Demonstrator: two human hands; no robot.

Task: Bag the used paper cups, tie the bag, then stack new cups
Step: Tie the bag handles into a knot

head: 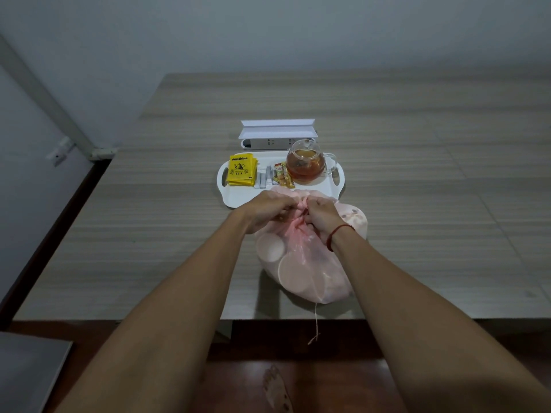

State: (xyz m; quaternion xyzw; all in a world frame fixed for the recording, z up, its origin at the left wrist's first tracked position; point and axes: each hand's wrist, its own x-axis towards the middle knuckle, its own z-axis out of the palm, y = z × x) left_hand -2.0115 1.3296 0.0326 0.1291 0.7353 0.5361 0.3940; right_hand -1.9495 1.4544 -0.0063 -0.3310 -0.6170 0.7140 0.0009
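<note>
Both hands pinch the gathered mouth of the pink bag: the left hand grips the bunched plastic from the left side, and the right hand grips it from the right side, with the fingers curled tightly on the folds. The two grips almost touch each other over the twisted neck, where the plastic looks darker pink. A red cord goes around the right wrist.

The bag lies on the worktop, near its front edge, between the forearms. It is thin, so the white paper cups inside show through it; one round cup mouth presses against the left side of the bag, and another one is lower, near the middle. A thin string hangs from the lower end of the bag, over the worktop edge.

Just behind the bag stands a white tray with handles; the far side of the bag reaches over its front rim. On the tray there are yellow tea packets, some small sachets and a glass teapot with brown tea. Behind the tray lies a white power strip. Below, on the floor, a bare foot is visible.
</note>
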